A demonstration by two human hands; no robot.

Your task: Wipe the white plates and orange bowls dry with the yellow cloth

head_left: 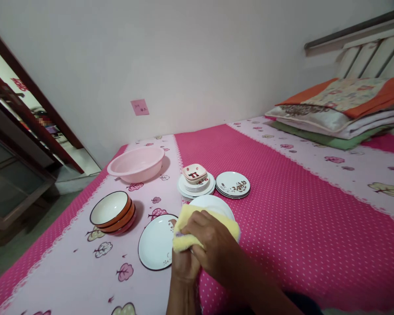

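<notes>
My right hand (213, 247) presses a yellow cloth (197, 227) against a white plate (213, 204), fingers closed over the cloth. Below it my left hand (183, 264) grips the plate's near edge, mostly hidden under the right hand and the cloth. Just left of my hands a white plate with a dark rim (156, 247) lies flat on the bed cover. Beyond my hands stands a stack of white plates (197, 186) with a small square dish (195, 172) on top, and beside it a second stack of patterned plates (233, 184).
Stacked orange bowls (113, 213) and a pink basin (136, 163) sit at the left on the pink bed cover (298, 210). Folded bedding and a pillow (341, 111) lie at the far right by the headboard. Left of the bed is a floor and doorway.
</notes>
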